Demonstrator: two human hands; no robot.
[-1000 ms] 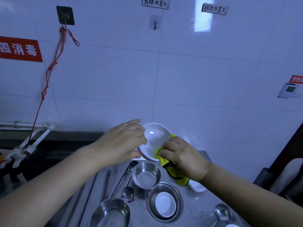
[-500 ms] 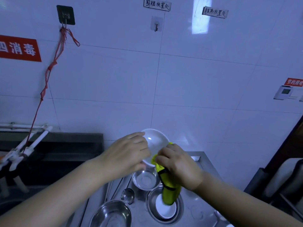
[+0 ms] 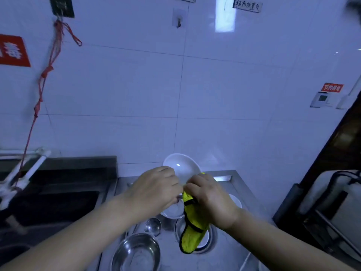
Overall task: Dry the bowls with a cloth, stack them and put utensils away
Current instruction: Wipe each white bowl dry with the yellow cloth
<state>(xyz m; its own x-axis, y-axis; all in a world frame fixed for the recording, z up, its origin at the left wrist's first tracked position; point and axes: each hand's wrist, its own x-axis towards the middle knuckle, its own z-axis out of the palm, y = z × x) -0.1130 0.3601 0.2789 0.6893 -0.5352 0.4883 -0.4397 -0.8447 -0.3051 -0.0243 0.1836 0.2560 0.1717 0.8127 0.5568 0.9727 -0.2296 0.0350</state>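
A steel counter (image 3: 224, 177) runs away from the person toward a wall of large white tiles (image 3: 214, 94). Left of the left hand (image 3: 154, 190) lies a dark sink (image 3: 58, 200) with a white tap (image 3: 23, 173) at its far side. A red cord (image 3: 42, 83) hangs down the wall from a black hook plate (image 3: 62, 6) above that tap, beside a red sign (image 3: 12, 50). A bare wall hook (image 3: 178, 19) sits high above both hands, with a small handwritten label (image 3: 247, 5) to its right. Far right of the right hand (image 3: 211, 200) a white wall switch (image 3: 321, 99) sits under a small red label (image 3: 332, 87), and a dark doorway edge cuts the frame.

The white bowl (image 3: 183, 167) is held up just beyond the hands, tilted so its glossy hollow faces the camera, with one bright glint. The left hand is closed on its left rim. The right hand is clenched on a yellow cloth (image 3: 192, 229) with black edging, pressed at the bowl's lower right rim; the cloth's free end hangs below the wrist.

Beneath the hands, on the counter, stand a large steel bowl (image 3: 136, 253), a ladle (image 3: 153, 225), a small steel bowl (image 3: 172, 210) partly hidden by the left hand, and a steel dish (image 3: 212, 243) behind the hanging cloth. A white dish (image 3: 236, 200) peeks out right of the right hand.
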